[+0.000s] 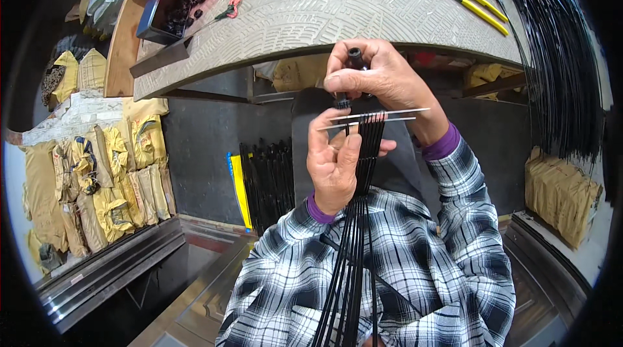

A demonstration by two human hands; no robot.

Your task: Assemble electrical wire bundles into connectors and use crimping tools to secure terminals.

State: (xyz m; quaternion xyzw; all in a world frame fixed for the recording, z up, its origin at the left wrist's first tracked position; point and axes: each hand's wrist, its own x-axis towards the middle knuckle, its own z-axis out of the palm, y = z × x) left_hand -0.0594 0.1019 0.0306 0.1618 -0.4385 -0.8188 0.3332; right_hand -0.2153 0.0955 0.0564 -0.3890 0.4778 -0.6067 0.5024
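Observation:
In front of my chest, my left hand [334, 168] is closed around the upper end of a bundle of thin black rods [354, 243]. The rods hang down over my plaid shirt. Two thin pale sticks [399, 113] lie crosswise near the rod tops. Just above, my right hand [386, 81] is closed, with a small dark piece with a round hollow end [355, 53] between thumb and fingers. A short black ribbed part [342, 100] shows below that thumb, near the left fingertips. My fingers partly hide how these parts meet.
Ahead is a grey patterned bench [311, 10] with yellow-handled pliers [477, 6], red-handled scissors [230, 8] and a blue bin [156, 23] of small black parts. Long black strands [558, 55] hang at right. More black rods [266, 172] stand at left, near wrapped bundles [110, 159].

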